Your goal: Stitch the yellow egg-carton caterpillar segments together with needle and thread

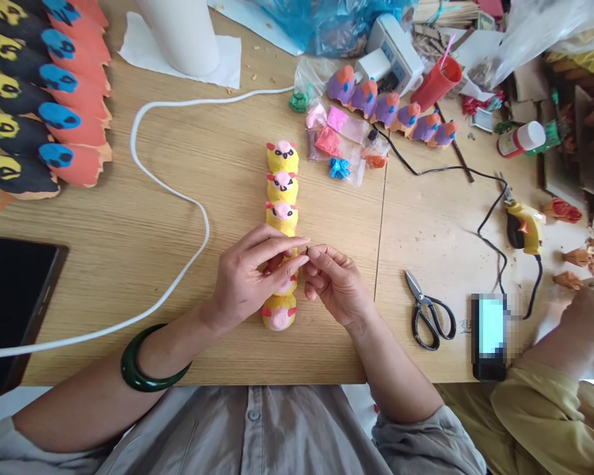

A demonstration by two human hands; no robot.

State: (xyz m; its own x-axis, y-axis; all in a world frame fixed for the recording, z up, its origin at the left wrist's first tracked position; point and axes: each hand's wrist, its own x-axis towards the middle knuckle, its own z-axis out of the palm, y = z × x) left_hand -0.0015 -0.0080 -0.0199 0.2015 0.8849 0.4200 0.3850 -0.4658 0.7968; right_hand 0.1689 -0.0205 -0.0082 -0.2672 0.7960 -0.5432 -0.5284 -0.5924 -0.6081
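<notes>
A row of yellow modelled figures [282, 188] with pink faces and red ears runs down the middle of the table. The upper ones have black facial marks; the lowest one shows a plain pink face. Above the row, my right hand [339, 280] pinches a tiny black piece [307, 251], perhaps clay, between thumb and fingertips. My left hand [252, 270] covers part of the row. Its thumb and index finger stretch out, apart, on either side of the black piece; whether they touch it I cannot tell.
Packets of coloured clay [334, 135] and purple-orange figures [386, 105] lie at the back. Scissors [428, 310] rest right, beside a lit device [490, 336]. A white cable [173, 191] curves across the left; a phone [14, 303] lies there. Another person's hand [587, 316] is far right.
</notes>
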